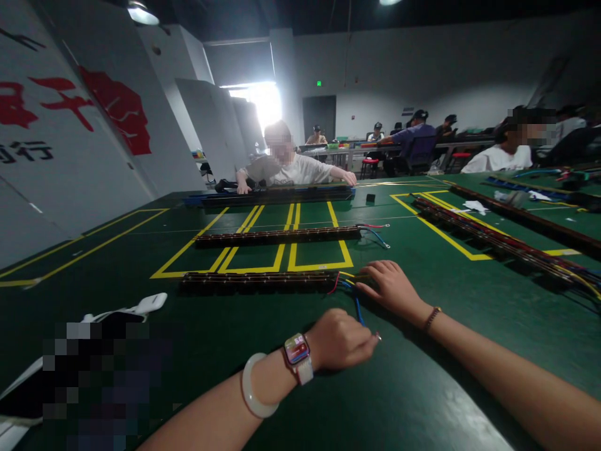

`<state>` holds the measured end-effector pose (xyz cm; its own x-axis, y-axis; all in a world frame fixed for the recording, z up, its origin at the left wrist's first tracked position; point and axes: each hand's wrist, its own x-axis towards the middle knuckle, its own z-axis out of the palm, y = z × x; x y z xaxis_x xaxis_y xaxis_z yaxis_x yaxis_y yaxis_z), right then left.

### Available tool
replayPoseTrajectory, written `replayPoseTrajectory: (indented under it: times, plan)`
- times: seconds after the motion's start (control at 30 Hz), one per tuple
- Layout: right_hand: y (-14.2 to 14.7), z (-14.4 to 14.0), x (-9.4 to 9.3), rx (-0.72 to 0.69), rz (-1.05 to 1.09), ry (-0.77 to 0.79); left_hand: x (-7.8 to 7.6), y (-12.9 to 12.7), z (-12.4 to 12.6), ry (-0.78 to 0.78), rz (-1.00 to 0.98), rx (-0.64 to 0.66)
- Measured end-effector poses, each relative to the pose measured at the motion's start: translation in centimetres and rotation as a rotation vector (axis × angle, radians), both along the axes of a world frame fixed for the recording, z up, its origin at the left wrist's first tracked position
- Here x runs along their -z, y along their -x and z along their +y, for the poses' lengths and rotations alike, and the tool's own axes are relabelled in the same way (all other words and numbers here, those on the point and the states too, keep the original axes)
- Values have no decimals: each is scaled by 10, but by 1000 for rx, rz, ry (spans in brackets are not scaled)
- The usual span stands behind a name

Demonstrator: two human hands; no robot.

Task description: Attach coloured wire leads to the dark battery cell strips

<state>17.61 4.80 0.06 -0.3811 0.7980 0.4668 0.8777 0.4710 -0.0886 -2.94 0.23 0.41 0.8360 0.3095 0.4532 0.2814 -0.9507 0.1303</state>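
Note:
A long dark strip with thin wires along it (258, 282) lies crosswise on the green table in front of me. Short red, yellow and blue wires come out of its right end. My left hand (342, 341) is closed on a blue wire (359, 311), and a small metal tip shows past the fingertips. Yellow wires (348, 274) run from the strip's end to the fingers of my right hand (392, 289), which are curled over them, low to the tabletop. A second similar strip (282, 236), with red and blue leads ending in ring terminals, lies farther back.
Yellow tape outlines (178, 275) mark the green table (422, 376). More wired strips (488, 235) lie at right beside white scraps (475, 207). A white cable with a plug (153, 303) rests at left. Across the table a person (300, 169) touches a long dark piece (282, 195).

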Motion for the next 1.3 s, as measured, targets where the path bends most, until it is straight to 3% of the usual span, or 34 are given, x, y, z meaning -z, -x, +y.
replayPoseTrajectory:
  times: [0.1,0.23,0.3,0.5,0.63,0.9,1.07,1.2,1.3]
  plan:
    - [-10,-7,7,-7,71,125,-3,-2,1,355,-111,-164]
    - [-4,-6,5,25,70,172,-2,-4,4,940,-295,-321]
    - [-1,-5,3,23,51,194,-1,-4,6,1084,-347,-344]
    - [7,-7,1,-1,112,318,-1,-6,6,1146,-390,-344]
    - [14,-13,-2,-22,209,433,-2,-8,6,1288,-399,-306]
    - [20,-19,1,-54,401,516,3,-7,12,1498,-449,-154]
    - [19,-16,-1,-107,556,610,4,-7,14,1656,-433,-129]
    - [20,-20,-7,-121,531,538,-1,-9,13,1752,-530,-159]
    - [23,-24,-10,-80,360,439,-4,-10,12,1790,-581,-174]
